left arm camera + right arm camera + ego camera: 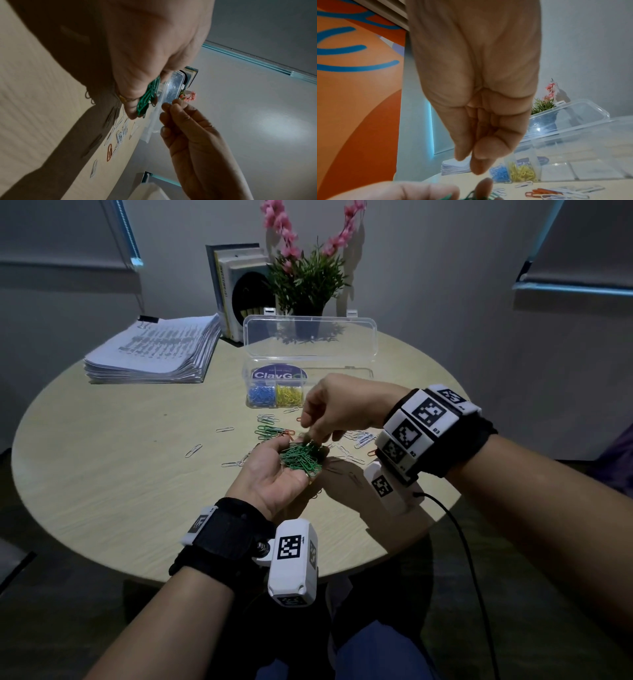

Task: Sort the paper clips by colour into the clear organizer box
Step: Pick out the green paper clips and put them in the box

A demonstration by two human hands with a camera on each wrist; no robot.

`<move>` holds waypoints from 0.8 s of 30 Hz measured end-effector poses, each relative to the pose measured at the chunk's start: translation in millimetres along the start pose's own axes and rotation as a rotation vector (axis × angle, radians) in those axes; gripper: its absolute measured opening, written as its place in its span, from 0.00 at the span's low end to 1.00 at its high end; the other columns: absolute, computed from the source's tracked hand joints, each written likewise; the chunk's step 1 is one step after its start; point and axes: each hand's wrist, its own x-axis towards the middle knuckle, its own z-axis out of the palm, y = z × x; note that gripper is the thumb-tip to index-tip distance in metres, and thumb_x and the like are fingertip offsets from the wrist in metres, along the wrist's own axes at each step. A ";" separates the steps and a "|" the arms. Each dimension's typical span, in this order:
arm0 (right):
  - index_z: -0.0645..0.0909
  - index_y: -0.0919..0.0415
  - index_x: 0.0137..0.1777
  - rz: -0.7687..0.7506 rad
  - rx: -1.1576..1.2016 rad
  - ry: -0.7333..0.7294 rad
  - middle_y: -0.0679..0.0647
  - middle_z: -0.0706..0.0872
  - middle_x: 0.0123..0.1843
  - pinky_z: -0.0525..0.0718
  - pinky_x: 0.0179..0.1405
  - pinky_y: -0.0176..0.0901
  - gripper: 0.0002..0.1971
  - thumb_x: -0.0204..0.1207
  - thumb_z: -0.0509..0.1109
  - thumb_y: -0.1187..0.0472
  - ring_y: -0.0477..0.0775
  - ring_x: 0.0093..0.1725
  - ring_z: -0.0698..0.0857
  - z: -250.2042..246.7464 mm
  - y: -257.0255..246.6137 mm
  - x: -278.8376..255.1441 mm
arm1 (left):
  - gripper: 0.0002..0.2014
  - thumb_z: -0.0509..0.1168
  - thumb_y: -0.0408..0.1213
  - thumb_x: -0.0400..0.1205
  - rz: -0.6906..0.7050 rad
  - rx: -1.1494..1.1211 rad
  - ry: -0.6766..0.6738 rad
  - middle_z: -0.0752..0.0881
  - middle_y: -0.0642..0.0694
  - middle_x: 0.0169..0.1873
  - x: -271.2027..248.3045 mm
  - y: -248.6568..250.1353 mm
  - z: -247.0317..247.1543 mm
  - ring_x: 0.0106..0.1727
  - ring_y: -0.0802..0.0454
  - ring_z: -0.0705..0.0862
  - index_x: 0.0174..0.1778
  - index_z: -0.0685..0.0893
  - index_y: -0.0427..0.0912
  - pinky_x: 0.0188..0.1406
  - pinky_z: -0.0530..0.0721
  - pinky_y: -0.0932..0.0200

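Observation:
My left hand (274, 470) is palm up over the table, its fingers cupped round a bunch of green paper clips (301, 458) (147, 97). My right hand (329, 409) hovers just above that bunch, thumb and forefinger tips pressed together (471, 161); no clip shows between them. Behind stands the clear organizer box (342, 369) with its lid up. Blue clips (262, 397) fill its front left compartment and yellow clips (289, 396) the one beside it. More green clips (267, 431), white clips (363, 438) and an orange clip (371, 453) lie loose on the table.
A thick stack of papers (154, 350) lies at the back left of the round table (120, 474). Upright books (236, 289) and a potted plant (305, 278) stand behind the box. A black cable (459, 535) hangs from my right wrist.

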 end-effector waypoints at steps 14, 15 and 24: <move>0.88 0.69 0.52 0.086 -0.323 0.092 0.63 0.90 0.44 0.90 0.49 0.53 0.10 0.76 0.66 0.71 0.56 0.37 0.85 19.6 -15.6 73.1 | 0.20 0.47 0.37 0.88 0.144 -0.049 0.048 0.82 0.32 0.43 -13.4 61.0 -45.7 0.48 0.37 0.81 0.48 0.81 0.29 0.53 0.78 0.42; 0.88 0.70 0.53 0.082 -0.370 0.098 0.63 0.90 0.46 0.90 0.49 0.53 0.10 0.76 0.66 0.70 0.57 0.38 0.84 23.2 -18.2 80.4 | 0.19 0.47 0.37 0.88 0.155 -0.052 0.048 0.82 0.33 0.42 -14.2 65.6 -47.9 0.48 0.38 0.81 0.47 0.81 0.29 0.53 0.78 0.42; 0.74 0.62 0.34 0.160 -0.652 0.039 0.58 0.81 0.37 0.75 0.36 0.43 0.09 0.72 0.71 0.64 0.58 0.38 0.78 36.6 -11.6 117.2 | 0.20 0.47 0.37 0.87 0.175 -0.058 0.048 0.82 0.33 0.42 -15.3 87.0 -60.4 0.48 0.39 0.81 0.47 0.81 0.29 0.55 0.77 0.44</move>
